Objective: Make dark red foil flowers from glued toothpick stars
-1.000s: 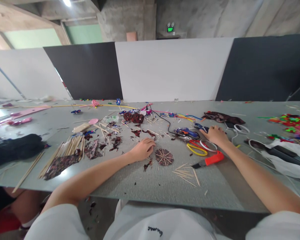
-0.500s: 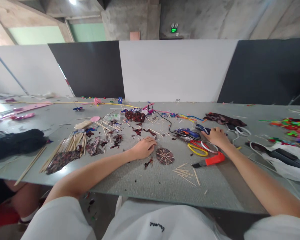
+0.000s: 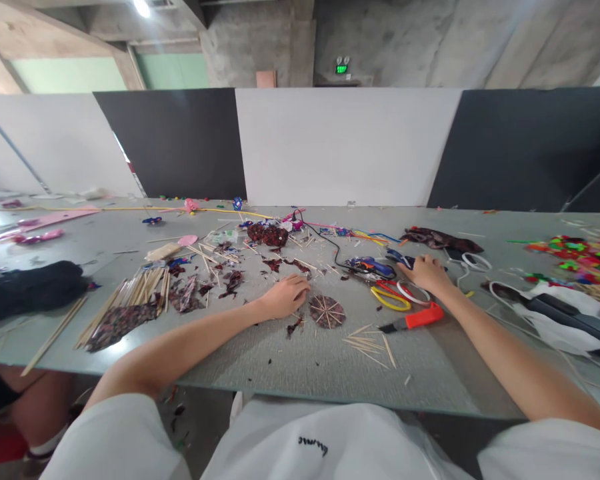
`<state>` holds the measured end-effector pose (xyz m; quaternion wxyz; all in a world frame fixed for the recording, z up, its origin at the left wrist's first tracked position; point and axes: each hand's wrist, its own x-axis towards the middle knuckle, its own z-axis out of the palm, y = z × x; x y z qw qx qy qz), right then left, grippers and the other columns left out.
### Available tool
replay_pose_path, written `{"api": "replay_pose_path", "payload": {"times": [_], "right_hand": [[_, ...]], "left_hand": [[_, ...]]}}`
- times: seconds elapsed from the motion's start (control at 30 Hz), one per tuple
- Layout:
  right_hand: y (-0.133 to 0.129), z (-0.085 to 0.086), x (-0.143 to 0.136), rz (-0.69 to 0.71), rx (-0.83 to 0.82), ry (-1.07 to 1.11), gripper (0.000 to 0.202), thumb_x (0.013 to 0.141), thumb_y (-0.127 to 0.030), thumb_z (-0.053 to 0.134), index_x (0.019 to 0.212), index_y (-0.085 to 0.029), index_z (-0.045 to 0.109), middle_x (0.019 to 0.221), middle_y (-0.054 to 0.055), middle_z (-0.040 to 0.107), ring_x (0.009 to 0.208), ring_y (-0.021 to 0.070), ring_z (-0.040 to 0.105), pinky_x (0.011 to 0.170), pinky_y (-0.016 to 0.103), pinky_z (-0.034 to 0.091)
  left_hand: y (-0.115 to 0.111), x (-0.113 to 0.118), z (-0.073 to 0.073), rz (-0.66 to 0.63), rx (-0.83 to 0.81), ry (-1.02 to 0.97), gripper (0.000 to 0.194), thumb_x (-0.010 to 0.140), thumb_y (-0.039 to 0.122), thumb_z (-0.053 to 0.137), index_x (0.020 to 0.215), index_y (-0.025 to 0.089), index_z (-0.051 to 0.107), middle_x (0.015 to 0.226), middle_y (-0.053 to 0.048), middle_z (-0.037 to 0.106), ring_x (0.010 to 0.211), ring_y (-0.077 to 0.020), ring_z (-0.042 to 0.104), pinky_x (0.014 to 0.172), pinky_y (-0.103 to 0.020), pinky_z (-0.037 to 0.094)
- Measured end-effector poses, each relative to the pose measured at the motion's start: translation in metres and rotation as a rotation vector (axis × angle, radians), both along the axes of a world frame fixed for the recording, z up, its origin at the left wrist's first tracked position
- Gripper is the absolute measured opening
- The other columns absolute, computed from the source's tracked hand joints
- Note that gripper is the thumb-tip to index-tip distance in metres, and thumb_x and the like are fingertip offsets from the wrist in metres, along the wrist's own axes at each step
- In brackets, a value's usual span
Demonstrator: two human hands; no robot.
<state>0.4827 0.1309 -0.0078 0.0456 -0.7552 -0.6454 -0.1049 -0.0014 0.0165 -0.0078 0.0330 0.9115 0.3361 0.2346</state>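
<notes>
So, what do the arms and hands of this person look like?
Short white sleeves, part of a white top with dark lettering. The forearms, left hand and right hand are bare: no gloves, watch or bracelet visible.

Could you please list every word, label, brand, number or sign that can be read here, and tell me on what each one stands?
No text reads with certainty.
Small green lit rectangular sign on the grey concrete wall: characters too small and blurred.
Black handwriting-like lettering on the white fabric shirt: too distorted to read.
I see no other lettering.
</notes>
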Motion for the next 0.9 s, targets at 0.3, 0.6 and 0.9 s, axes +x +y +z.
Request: {"api": "replay_pose_path", "payload": {"times": [0.3,0.6,0.9], "right_hand": [[0.004,-0.002,0.002,-0.005,-0.019,0.014,0.088,0.100,-0.075,0.030,0.140,0.000,0.056,0.141,0.035,0.051,0.134,0.0501,0.050,0.110,0.059,0.042],[0.009,-0.003,0.006,-0.004,-0.035,0.008,0.091,0.099,-0.075,0.033,0.141,0.003,0.055,0.144,0.034,0.049,0.135,0.0503,0.048,0.112,0.057,0.041],[0.002,0.002,-0.001,-0.001,-0.040,-0.004,0.090,0.102,-0.074,0.030,0.139,0.004,0.054,0.143,0.036,0.049,0.135,0.0504,0.048,0.110,0.056,0.041]], "left_hand": [[-0.001,-0.001,0.000,-0.030,0.012,0.022,0.034,0.109,0.023,0.037,0.119,0.019,0.070,0.120,-0.012,0.072,0.120,-0.0237,0.062,0.109,-0.040,0.050],[0.036,-0.037,0.020,0.322,0.141,-0.024,0.036,0.111,0.027,0.034,0.115,0.017,0.068,0.113,-0.014,0.070,0.113,-0.0269,0.061,0.107,-0.042,0.048],[0.087,-0.136,0.018,0.776,-0.030,0.190,0.051,0.096,0.008,0.044,0.144,0.020,0.058,0.152,-0.017,0.054,0.139,-0.0330,0.045,0.116,-0.045,0.040]]}}
